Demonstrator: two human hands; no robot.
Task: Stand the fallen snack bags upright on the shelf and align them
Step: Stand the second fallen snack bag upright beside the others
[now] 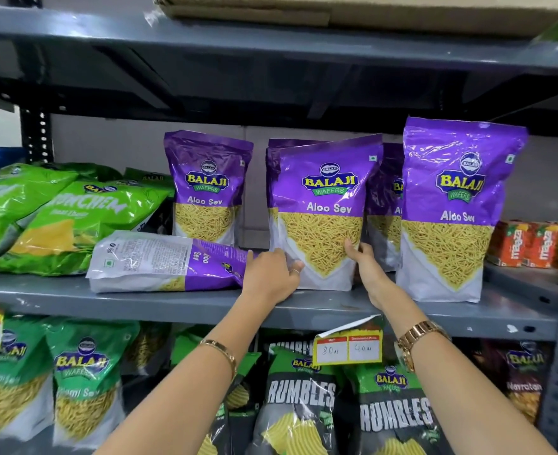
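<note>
Purple Aloo Sev bags fill the middle grey shelf [205, 305]. The centre bag [323, 205] stands upright, slightly tilted, with my left hand [271, 274] on its lower left edge and my right hand [366, 264] on its lower right edge. One purple bag [166, 262] lies flat on its face to the left, its back print showing. Another bag [207, 188] stands upright behind it. A tall bag [455, 208] stands at the right front. More purple bags [382, 205] stand behind the centre one, partly hidden.
Green snack bags [67, 218] lie slumped at the shelf's left. Orange juice cartons [530, 244] sit at the far right. A price tag [348, 348] hangs from the shelf edge. The lower shelf holds Rumbles bags [300, 402] and green sev bags [80, 382]. A cardboard box [353, 11] rests above.
</note>
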